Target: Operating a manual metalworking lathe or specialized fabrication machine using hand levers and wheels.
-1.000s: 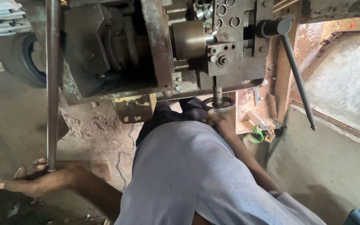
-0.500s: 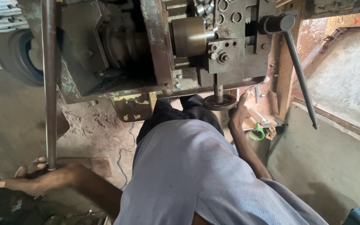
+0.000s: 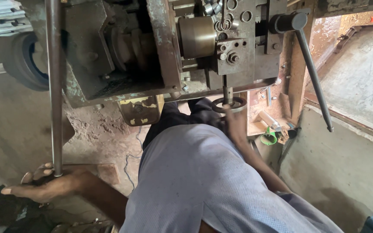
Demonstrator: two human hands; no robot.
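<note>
Steel ring, judged rigid and light, pinched at rim by right hand; left hand fingers splayed, empty, beside rod.

Dusty concrete floor, reddish dirt patch, grey slab at right in daylight, black tyre, corrugated sheets top left

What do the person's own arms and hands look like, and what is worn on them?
Both arms are bare from at least the elbow down. The left hand and right hand wear no gloves, and no rings, watch or bands show. The only clothing in view is a pale blue-grey shirt.
</note>
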